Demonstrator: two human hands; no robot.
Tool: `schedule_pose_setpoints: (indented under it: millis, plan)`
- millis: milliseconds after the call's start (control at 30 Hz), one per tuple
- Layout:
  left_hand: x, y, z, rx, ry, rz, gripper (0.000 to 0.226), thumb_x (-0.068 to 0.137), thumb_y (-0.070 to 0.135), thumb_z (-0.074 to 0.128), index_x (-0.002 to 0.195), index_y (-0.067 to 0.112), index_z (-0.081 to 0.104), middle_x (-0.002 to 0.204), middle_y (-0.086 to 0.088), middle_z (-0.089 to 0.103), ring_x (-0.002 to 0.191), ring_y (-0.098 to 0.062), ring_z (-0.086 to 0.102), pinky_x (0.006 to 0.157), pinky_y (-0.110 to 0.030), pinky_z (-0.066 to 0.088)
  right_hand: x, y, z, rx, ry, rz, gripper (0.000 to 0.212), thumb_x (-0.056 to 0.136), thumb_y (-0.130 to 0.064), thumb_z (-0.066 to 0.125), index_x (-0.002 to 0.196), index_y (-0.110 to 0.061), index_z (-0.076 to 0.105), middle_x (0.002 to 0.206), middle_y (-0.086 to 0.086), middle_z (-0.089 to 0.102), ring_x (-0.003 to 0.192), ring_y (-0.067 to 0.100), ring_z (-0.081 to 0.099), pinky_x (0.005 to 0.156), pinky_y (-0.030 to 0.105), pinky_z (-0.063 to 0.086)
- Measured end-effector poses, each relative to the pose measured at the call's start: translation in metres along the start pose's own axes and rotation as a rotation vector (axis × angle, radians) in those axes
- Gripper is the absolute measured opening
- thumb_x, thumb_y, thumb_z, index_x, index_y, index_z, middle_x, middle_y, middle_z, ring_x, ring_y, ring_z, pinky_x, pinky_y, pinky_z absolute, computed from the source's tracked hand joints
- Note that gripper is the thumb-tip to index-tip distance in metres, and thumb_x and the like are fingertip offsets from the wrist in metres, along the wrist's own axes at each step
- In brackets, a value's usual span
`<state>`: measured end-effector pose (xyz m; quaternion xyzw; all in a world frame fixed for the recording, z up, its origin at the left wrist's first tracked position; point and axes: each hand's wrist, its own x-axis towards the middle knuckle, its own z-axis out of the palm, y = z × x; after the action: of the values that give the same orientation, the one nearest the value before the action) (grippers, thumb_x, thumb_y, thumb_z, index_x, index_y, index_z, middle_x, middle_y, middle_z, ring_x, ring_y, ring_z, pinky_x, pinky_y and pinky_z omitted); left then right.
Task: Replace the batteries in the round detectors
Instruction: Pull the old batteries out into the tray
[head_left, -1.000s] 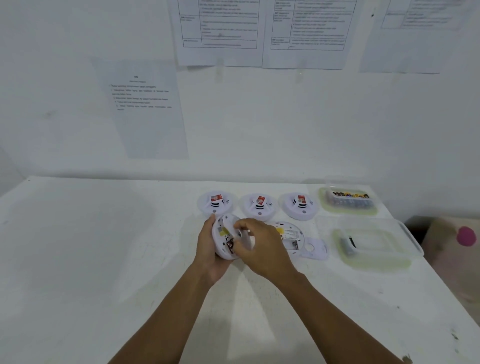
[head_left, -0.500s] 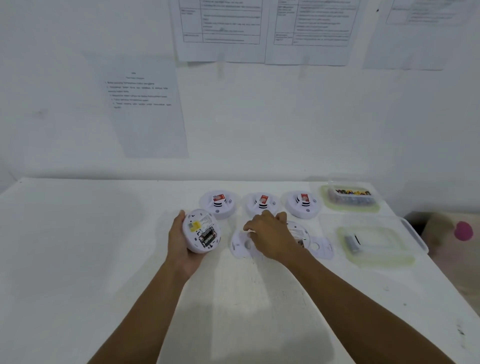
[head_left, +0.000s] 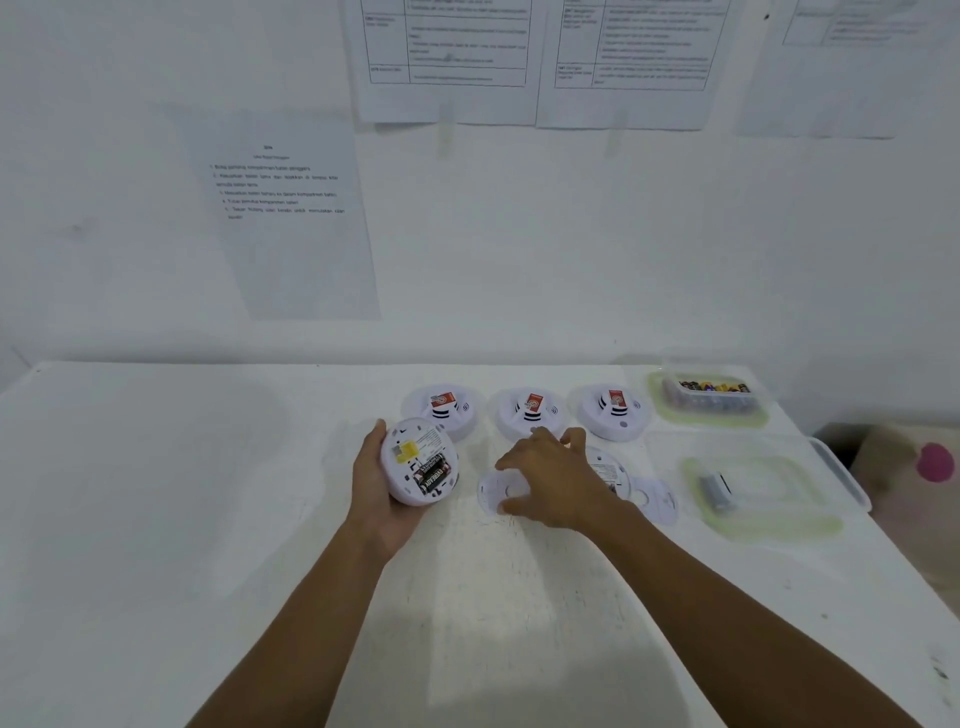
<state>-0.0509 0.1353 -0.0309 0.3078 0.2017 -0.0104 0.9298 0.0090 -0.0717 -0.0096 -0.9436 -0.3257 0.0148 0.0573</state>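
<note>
My left hand (head_left: 376, 493) holds a round white detector (head_left: 420, 460) with its back up, two black batteries showing in its open compartment. My right hand (head_left: 550, 475) lies over a white back cover (head_left: 493, 491) on the table, fingers spread on it; whether it grips the cover I cannot tell. Behind my right hand lies another opened detector (head_left: 608, 470), partly hidden, with a second cover (head_left: 657, 499) to its right. Three closed detectors stand in a row at the back (head_left: 441, 410) (head_left: 530, 413) (head_left: 613, 410).
A clear tub of batteries (head_left: 709, 395) sits at the back right on a lid. Nearer, a clear tray (head_left: 763, 488) holds a few grey batteries. The table's right edge is close by, with a beige thing with a pink spot (head_left: 935, 462) beyond it.
A second ago both hands were on the detector. The left hand has carried it left with its compartment bared; the right hand has brought the cover down onto the table.
</note>
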Motion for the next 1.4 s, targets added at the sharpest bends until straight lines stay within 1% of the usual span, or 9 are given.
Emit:
schedule_pose_setpoints:
  millis: [100, 167, 467, 633, 767, 933, 1133, 1300, 1400]
  plan:
    - [-0.001, -0.001, 0.008, -0.026, -0.024, -0.004, 0.057, 0.093, 0.054, 0.046, 0.132, 0.015, 0.059, 0.127, -0.017, 0.063, 0.118, -0.035, 0.054, 0.108, -0.051, 0.039, 0.001, -0.01, -0.004, 0.283, 0.219, 0.005, 0.038, 0.086, -0.046, 0.066, 0.12, -0.028, 0.064, 0.118, -0.009, 0.064, 0.112, 0.012, 0.051, 0.095, 0.036, 0.031]
    - [-0.002, -0.003, 0.016, -0.014, -0.049, 0.009, 0.055, 0.094, 0.053, 0.045, 0.131, 0.015, 0.06, 0.123, -0.016, 0.066, 0.114, -0.033, 0.058, 0.102, -0.048, 0.044, 0.003, -0.022, -0.007, 0.525, 0.315, 0.003, 0.029, 0.085, -0.036, 0.07, 0.111, -0.023, 0.068, 0.104, -0.008, 0.065, 0.093, 0.008, 0.057, 0.084, 0.027, 0.043]
    - [0.0, -0.019, 0.041, 0.015, -0.137, 0.051, 0.057, 0.089, 0.051, 0.049, 0.126, 0.011, 0.063, 0.129, -0.019, 0.06, 0.114, -0.031, 0.057, 0.099, -0.042, 0.043, -0.003, -0.04, -0.005, 0.935, 0.459, 0.227, 0.016, 0.081, -0.011, 0.074, 0.091, -0.023, 0.071, 0.1, -0.004, 0.065, 0.078, 0.003, 0.063, 0.068, 0.011, 0.049]
    - [0.003, -0.028, 0.054, 0.028, -0.135, 0.061, 0.058, 0.086, 0.051, 0.053, 0.126, 0.011, 0.066, 0.13, -0.02, 0.062, 0.11, -0.031, 0.06, 0.096, -0.042, 0.047, -0.012, -0.029, -0.008, 0.939, 0.482, 0.245, 0.02, 0.078, -0.017, 0.078, 0.091, -0.027, 0.067, 0.103, -0.006, 0.063, 0.078, 0.001, 0.06, 0.068, 0.012, 0.049]
    - [0.003, -0.038, 0.069, 0.043, -0.151, 0.047, 0.053, 0.099, 0.048, 0.039, 0.081, 0.02, 0.08, 0.098, -0.011, 0.074, 0.094, -0.028, 0.065, 0.09, -0.041, 0.049, -0.018, -0.018, -0.009, 0.76, 0.5, 0.22, 0.035, 0.071, -0.034, 0.081, 0.101, -0.026, 0.064, 0.102, -0.013, 0.058, 0.086, 0.002, 0.057, 0.074, 0.02, 0.052]
    - [0.005, -0.047, 0.081, 0.08, -0.126, 0.007, 0.053, 0.096, 0.053, 0.041, 0.108, 0.01, 0.071, 0.104, -0.015, 0.071, 0.094, -0.028, 0.067, 0.089, -0.04, 0.05, -0.026, -0.006, -0.013, 0.599, 0.514, 0.223, 0.047, 0.069, -0.05, 0.076, 0.107, -0.026, 0.064, 0.107, -0.014, 0.059, 0.089, 0.003, 0.058, 0.073, 0.021, 0.053]
    - [0.008, -0.061, 0.1, 0.128, -0.141, 0.01, 0.052, 0.097, 0.052, 0.041, 0.1, 0.011, 0.073, 0.099, -0.014, 0.073, 0.087, -0.025, 0.069, 0.088, -0.039, 0.052, -0.037, 0.002, -0.021, 0.503, 0.634, 0.224, 0.046, 0.065, -0.056, 0.057, 0.097, -0.024, 0.065, 0.095, -0.015, 0.062, 0.077, 0.003, 0.06, 0.057, 0.011, 0.039]
    - [0.01, -0.067, 0.117, 0.076, -0.134, -0.022, 0.057, 0.094, 0.055, 0.045, 0.121, 0.009, 0.065, 0.114, -0.016, 0.067, 0.101, -0.029, 0.063, 0.098, -0.043, 0.047, -0.045, 0.017, -0.02, 0.443, 0.705, 0.145, 0.038, 0.074, -0.046, 0.054, 0.103, -0.025, 0.068, 0.106, -0.011, 0.064, 0.091, 0.01, 0.062, 0.069, 0.028, 0.051]
    - [0.011, -0.074, 0.129, 0.059, -0.13, -0.055, 0.059, 0.093, 0.056, 0.045, 0.125, 0.01, 0.063, 0.113, -0.015, 0.066, 0.098, -0.026, 0.063, 0.09, -0.039, 0.05, -0.048, 0.032, -0.014, 0.387, 0.762, 0.04, 0.027, 0.08, -0.033, 0.059, 0.104, -0.025, 0.069, 0.108, -0.005, 0.063, 0.097, 0.016, 0.059, 0.077, 0.036, 0.048]
